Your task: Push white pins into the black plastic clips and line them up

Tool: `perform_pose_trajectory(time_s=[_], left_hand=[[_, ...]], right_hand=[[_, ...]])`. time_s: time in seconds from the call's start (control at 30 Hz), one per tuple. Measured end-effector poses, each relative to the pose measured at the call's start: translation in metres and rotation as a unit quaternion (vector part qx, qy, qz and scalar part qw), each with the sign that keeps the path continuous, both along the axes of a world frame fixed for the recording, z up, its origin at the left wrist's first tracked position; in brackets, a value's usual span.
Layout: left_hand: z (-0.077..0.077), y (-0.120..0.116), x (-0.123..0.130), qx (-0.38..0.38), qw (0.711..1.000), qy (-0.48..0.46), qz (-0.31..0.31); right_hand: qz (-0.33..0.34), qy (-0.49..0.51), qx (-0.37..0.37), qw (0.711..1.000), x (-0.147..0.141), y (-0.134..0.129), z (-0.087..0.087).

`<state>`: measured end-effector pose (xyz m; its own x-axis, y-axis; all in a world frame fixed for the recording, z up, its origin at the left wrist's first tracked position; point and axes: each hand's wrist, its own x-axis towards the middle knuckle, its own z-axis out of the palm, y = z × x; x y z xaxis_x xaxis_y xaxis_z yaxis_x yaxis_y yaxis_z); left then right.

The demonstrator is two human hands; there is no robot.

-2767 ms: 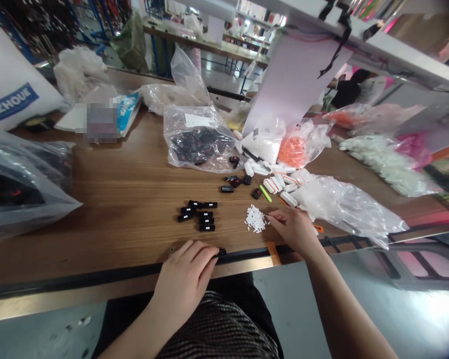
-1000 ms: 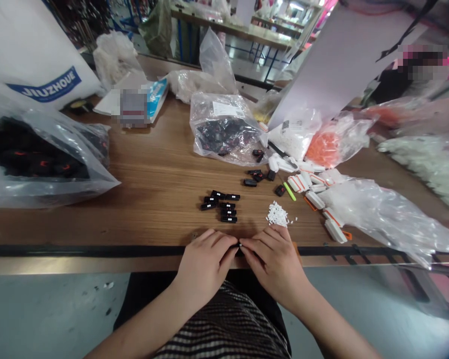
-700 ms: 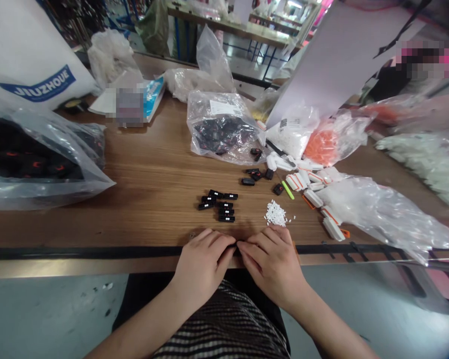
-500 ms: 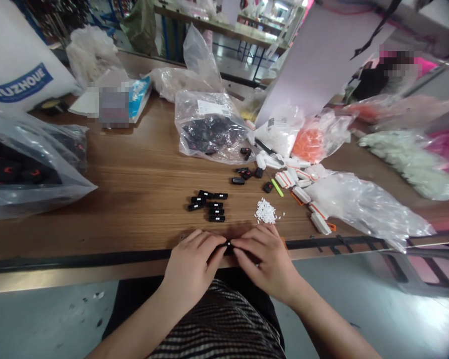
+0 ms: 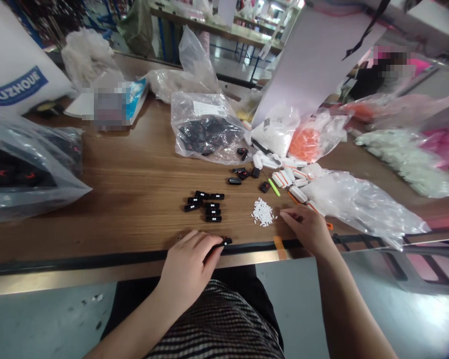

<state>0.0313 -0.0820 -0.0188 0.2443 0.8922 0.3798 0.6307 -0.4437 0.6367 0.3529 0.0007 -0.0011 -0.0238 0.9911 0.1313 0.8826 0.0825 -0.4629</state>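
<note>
My left hand point(image 5: 190, 264) is at the table's front edge, thumb and fingers closed on a small black plastic part point(image 5: 227, 241) with white showing on its end. Most of that part is hidden by the fingers. My right hand point(image 5: 309, 227) is over the table just right of a heap of small white pellets point(image 5: 262, 212). Its thumb and fingertips are drawn together low over the tabletop; anything between them is too small or hidden to make out. Several black plastic parts point(image 5: 213, 212) with paired white dots lie grouped beyond my left hand.
Behind the pellets lie a bright green stick point(image 5: 274, 187), loose black pieces point(image 5: 235, 181) and white-and-orange casings point(image 5: 282, 178). Clear bags stand around: one of black parts point(image 5: 202, 132), one of orange pieces point(image 5: 306, 144), one lying at right point(image 5: 366, 204). A large bag point(image 5: 33, 164) is at left.
My right hand has left the black part and moved right, to beside the white pellets. My left hand keeps hold of the part near the same spot. The view has shifted slightly.
</note>
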Motion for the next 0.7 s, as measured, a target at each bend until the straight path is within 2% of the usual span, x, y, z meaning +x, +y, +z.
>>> perform_pose_trajectory(time_s=[0.1, 0.2, 0.27, 0.37, 0.43, 0.53, 0.7], left_hand=[[0.0, 0.0, 0.0, -0.007, 1.0, 0.003, 0.001], [0.0, 0.0, 0.001, -0.013, 1.0, -0.004, -0.004], [0.001, 0.0, 0.001, -0.015, 1.0, -0.012, -0.006], [0.001, 0.0, 0.0, -0.021, 1.0, -0.014, -0.002], [0.002, -0.001, 0.0, -0.03, 0.999, -0.01, -0.001], [0.002, -0.001, 0.0, -0.04, 0.999, -0.008, -0.002], [0.002, 0.0, 0.0, -0.041, 0.999, -0.01, -0.003]], right_hand=[[-0.013, 0.001, -0.013, 1.0, -0.006, -0.001, 0.003], [0.006, 0.066, -0.009, 0.998, -0.031, -0.012, 0.01], [0.071, 0.123, -0.013, 0.99, -0.058, -0.027, 0.016], [0.204, 0.141, -0.056, 0.967, -0.102, -0.048, 0.024], [0.238, 0.132, -0.06, 0.96, -0.122, -0.056, 0.028], [0.253, 0.114, -0.047, 0.96, -0.135, -0.057, 0.029], [0.283, 0.047, -0.006, 0.958, -0.136, -0.052, 0.028]])
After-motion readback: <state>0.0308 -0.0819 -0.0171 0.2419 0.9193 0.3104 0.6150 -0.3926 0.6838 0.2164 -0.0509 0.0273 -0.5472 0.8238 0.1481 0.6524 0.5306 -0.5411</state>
